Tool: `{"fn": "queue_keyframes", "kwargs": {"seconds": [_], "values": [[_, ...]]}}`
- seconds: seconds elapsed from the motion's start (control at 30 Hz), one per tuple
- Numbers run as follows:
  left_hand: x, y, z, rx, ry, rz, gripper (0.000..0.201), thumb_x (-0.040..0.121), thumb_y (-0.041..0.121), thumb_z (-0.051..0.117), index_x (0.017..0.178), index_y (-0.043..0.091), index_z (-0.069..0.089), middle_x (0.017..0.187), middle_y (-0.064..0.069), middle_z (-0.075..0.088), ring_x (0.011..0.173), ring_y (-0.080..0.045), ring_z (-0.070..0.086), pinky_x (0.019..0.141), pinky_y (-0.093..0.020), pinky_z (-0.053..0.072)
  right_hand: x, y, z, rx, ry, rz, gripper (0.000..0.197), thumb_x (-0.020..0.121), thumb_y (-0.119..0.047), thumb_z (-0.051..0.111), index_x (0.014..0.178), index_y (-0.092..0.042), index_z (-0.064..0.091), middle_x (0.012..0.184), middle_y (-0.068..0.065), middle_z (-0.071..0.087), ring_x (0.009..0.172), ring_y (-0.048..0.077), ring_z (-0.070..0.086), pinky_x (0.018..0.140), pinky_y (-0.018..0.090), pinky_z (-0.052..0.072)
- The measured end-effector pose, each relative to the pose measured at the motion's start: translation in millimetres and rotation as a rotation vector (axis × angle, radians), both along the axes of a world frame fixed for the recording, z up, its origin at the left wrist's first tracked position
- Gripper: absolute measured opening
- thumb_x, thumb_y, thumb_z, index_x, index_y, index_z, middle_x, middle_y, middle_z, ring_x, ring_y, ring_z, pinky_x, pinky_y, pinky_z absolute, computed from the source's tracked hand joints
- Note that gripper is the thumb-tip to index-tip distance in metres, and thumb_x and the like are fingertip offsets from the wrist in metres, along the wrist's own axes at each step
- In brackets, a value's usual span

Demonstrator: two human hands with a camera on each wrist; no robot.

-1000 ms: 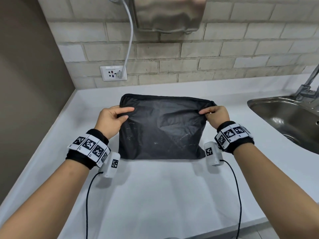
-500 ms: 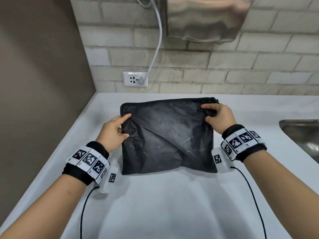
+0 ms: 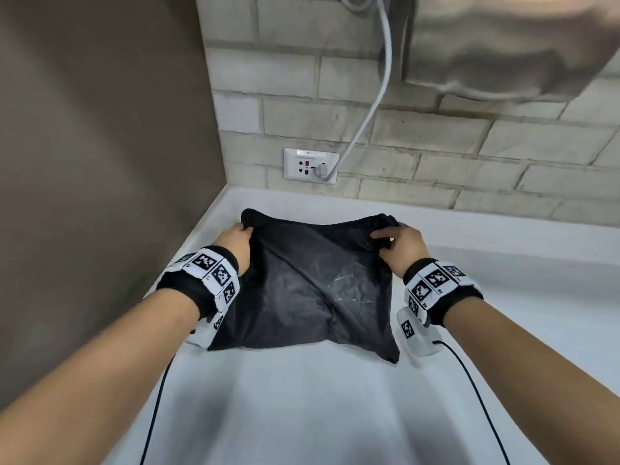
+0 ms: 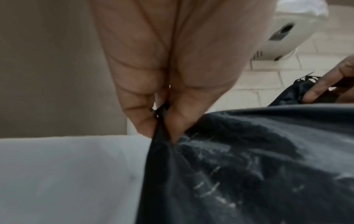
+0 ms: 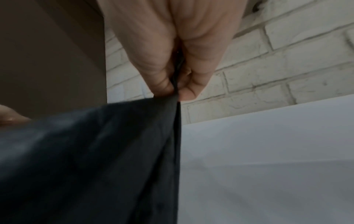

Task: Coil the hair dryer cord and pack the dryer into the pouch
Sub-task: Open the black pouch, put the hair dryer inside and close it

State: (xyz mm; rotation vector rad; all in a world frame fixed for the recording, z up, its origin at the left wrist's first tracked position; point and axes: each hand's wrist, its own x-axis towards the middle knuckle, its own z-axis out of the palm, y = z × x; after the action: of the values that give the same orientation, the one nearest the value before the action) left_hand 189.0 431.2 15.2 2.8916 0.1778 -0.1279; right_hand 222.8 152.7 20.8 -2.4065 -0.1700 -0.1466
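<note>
While pinched by 2 hands (image 3: 401, 248), pouch (image 3: 312, 290) lifted

left hand (image 3: 236, 245): fingers pinched | right hand (image 3: 401, 248): fingers pinched | forearms extended

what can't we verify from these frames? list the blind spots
- Hair dryer and its cord: in no view; whether inside the pouch cannot be told, opaque fabric hides the contents.
- Pouch opening: head view, the far edge is bunched under the left hand and right hand; open or closed unclear.
- Steel unit on the wall: head view, blurred and cut off by the top edge.
</note>
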Motion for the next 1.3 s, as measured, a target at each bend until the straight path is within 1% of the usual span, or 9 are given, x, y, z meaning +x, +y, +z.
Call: {"fn": "queue_keyframes", "kwargs": {"seconds": [0.1, 0.23, 0.5, 0.77, 0.87, 0.97, 1.07, 1.17, 1.3], "values": [[23, 5, -4, -0.003, 0.044, 0.054, 0.054, 0.091, 0.011, 0.041, 0.142, 0.005, 0.025, 0.148, -0.015, 0.029, 0.130, -0.032, 0.038, 0.108, -0.033, 0.030, 21, 9, -7, -0.022, 0.027, 0.026, 0.038, 0.079, 0.012, 0.048, 0.109, -0.004, 0.064, 0.122, 0.019, 0.054, 0.107, 0.035, 0.055, 0.086, 0.018, 0.036], [51, 15, -8, -0.039, 0.055, 0.135, 0.050, 0.095, 0.011, 0.031, 0.144, 0.006, 0.022, 0.152, -0.013, 0.023, 0.134, -0.031, 0.034, 0.110, -0.033, 0.027, 47, 18, -13, -0.081, 0.068, 0.077, 0.040, 0.080, 0.011, 0.050, 0.116, -0.004, 0.060, 0.125, 0.019, 0.050, 0.104, 0.036, 0.056, 0.084, 0.017, 0.035], [89, 26, -9, -0.016, 0.124, 0.211, 0.049, 0.099, 0.014, 0.024, 0.144, 0.000, 0.013, 0.156, -0.014, 0.009, 0.143, -0.028, 0.016, 0.116, -0.034, 0.018, 92, 45, -24, -0.265, 0.169, 0.183, 0.056, 0.085, -0.012, 0.059, 0.137, -0.010, 0.037, 0.139, 0.016, 0.033, 0.119, 0.032, 0.048, 0.105, 0.030, 0.034], [102, 35, -13, -0.006, 0.204, 0.204, 0.068, 0.092, 0.009, 0.040, 0.147, 0.011, 0.000, 0.157, -0.005, -0.012, 0.144, -0.028, 0.014, 0.117, -0.036, 0.018, 111, 50, -47, -0.296, 0.281, 0.104, 0.061, 0.087, -0.025, 0.057, 0.140, -0.013, 0.028, 0.143, 0.017, 0.023, 0.128, 0.036, 0.036, 0.110, 0.037, 0.031], [97, 33, -12, -0.046, 0.139, 0.264, 0.075, 0.088, 0.007, 0.048, 0.148, 0.017, 0.004, 0.155, -0.004, -0.021, 0.143, -0.031, 0.017, 0.115, -0.039, 0.025, 100, 50, -42, -0.390, 0.213, 0.051, 0.047, 0.086, -0.033, 0.056, 0.130, -0.021, 0.043, 0.143, 0.013, 0.019, 0.127, 0.037, 0.027, 0.104, 0.043, 0.034], [80, 16, -7, -0.042, 0.013, 0.242, 0.063, 0.091, 0.029, 0.048, 0.145, 0.023, 0.017, 0.156, -0.004, -0.014, 0.141, -0.036, 0.016, 0.114, -0.046, 0.026, 79, 54, -32, -0.432, -0.010, 0.154, 0.036, 0.083, -0.044, 0.056, 0.113, -0.026, 0.056, 0.140, 0.005, 0.025, 0.128, 0.031, 0.022, 0.104, 0.045, 0.032], [60, -2, -9, -0.081, 0.101, 0.089, 0.079, 0.082, 0.050, 0.055, 0.146, 0.029, 0.014, 0.157, -0.003, -0.006, 0.141, -0.034, 0.019, 0.114, -0.046, 0.027, 60, 61, -27, -0.480, 0.106, 0.458, 0.045, 0.081, -0.050, 0.056, 0.124, -0.038, 0.048, 0.144, -0.003, 0.030, 0.133, 0.023, 0.022, 0.111, 0.040, 0.024], [48, -14, -23, 0.045, 0.328, 0.024, 0.095, 0.081, 0.039, 0.062, 0.146, 0.029, -0.007, 0.156, -0.006, -0.016, 0.140, -0.032, 0.026, 0.110, -0.042, 0.033, 54, 67, -31, -0.654, 0.364, 0.593, 0.058, 0.085, -0.053, 0.048, 0.137, -0.045, 0.025, 0.154, -0.009, 0.017, 0.142, 0.024, 0.010, 0.117, 0.040, 0.014], [50, -13, -35, 0.164, 0.355, 0.071, 0.099, 0.084, 0.009, 0.057, 0.141, 0.037, -0.020, 0.153, 0.001, -0.029, 0.121, -0.035, 0.047, 0.100, -0.039, 0.045, 59, 78, -38, -0.774, 0.508, 0.562, 0.060, 0.089, -0.058, 0.031, 0.142, -0.041, 0.007, 0.157, -0.006, 0.004, 0.144, 0.025, 0.002, 0.119, 0.043, 0.006]]}}
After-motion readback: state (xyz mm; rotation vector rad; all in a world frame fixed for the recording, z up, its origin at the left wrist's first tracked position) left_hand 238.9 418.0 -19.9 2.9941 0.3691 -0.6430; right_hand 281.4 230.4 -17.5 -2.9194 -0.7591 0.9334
